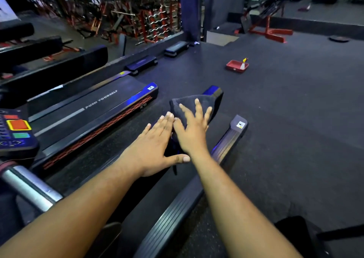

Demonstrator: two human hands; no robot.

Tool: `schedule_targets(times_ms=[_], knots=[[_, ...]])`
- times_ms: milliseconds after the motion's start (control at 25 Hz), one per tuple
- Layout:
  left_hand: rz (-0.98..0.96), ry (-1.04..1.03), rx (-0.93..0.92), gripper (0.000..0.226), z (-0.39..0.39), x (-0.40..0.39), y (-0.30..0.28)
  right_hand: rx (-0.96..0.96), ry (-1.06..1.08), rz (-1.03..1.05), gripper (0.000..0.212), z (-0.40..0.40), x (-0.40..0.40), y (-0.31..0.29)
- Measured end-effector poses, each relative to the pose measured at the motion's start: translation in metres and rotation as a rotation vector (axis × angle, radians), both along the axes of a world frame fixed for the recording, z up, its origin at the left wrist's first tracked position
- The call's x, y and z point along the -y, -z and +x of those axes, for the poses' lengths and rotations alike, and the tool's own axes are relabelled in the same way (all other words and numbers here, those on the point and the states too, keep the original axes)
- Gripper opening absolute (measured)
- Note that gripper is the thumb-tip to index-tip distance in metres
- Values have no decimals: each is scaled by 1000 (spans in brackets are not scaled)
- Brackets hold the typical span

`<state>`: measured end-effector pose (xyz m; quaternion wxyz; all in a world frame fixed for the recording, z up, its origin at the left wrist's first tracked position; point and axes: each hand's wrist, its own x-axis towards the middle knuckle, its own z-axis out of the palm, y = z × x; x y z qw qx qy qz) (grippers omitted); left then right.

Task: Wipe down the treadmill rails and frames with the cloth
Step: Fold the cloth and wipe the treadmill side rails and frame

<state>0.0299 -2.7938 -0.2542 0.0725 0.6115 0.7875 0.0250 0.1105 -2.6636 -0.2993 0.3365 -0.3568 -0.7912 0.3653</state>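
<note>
Both hands lie flat with fingers spread: the right hand point(194, 127) presses the dark cloth point(192, 105) onto the treadmill rail point(213, 93), and the left hand point(155, 147) steadies beside it.

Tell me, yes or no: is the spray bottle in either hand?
No. The spray bottle stands by the red tray on the floor, while both hands press the cloth.
</note>
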Motion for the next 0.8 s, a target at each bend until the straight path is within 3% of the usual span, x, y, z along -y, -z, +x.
schedule_targets(times_ms=[120, 240, 480, 640, 720, 800], knots=[[7, 1, 12, 121, 1, 2, -1, 28, 78, -8, 58, -4, -37, 0], [-5, 0, -29, 120, 4, 4, -2, 72, 207, -262, 65, -10, -92, -27], [69, -18, 79, 118, 1, 8, -5, -71, 11, -263, 77, 0, 33, 3], [10, -6, -76, 116, 6, 31, -5, -49, 120, -232, 72, -9, -22, -11], [-37, -8, -138, 118, 7, 51, -2, -130, 214, -348, 73, -12, -47, -19], [-52, -28, -138, 118, 9, 66, -2, -292, 283, -483, 73, -11, -21, -15]])
